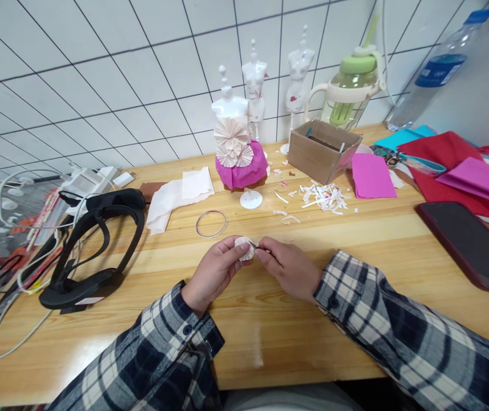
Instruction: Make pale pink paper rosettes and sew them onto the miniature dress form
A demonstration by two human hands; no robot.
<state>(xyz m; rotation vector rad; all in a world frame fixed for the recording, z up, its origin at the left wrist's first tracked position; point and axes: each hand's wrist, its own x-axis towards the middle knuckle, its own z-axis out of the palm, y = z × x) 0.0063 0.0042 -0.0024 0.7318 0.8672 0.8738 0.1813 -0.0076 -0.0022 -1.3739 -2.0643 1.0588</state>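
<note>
Wooden table (355,240), white tiled wall behind. Far centre: a small white mannequin (229,108) wearing pleated cream rosettes over a magenta paper skirt (244,168). Two more bare mannequins (255,80) (299,71) stand behind it against the wall. A round white stand base (251,199) lies just in front of the skirt; a thin metal ring (210,224) lies left of the base.

Left side: folded cream paper (180,194), then a black headband device (94,245) with white cables (17,337) trailing toward the near-left edge.

Right of centre, far: open cardboard box (321,149), white paper scraps (323,197) scattered in front of it, a magenta sheet (371,176) beside it. Behind the box, a green-lidded jug (351,88) and a clear water bottle (439,68). Far right: red and pink paper sheets (462,165); a dark phone (467,242) lies flat nearer.

Between the hands and the mannequin only the ring, the base and a few scraps lie on the bare wood.

Both hands meet near table centre, just above the surface. Left hand (212,274): thumb and fingers curled, pinching the left side of a small pleated paper fan (245,249). Right hand (289,268): thumb and forefinger pressed together on the fan's right edge; whether they also hold a thin tool there is too small to tell. The fan is half covered by the fingertips. Its rounded pleated edge faces down and toward the viewer, pleats radiating from the pinched upper side; long axis roughly left to right between the hands.
</note>
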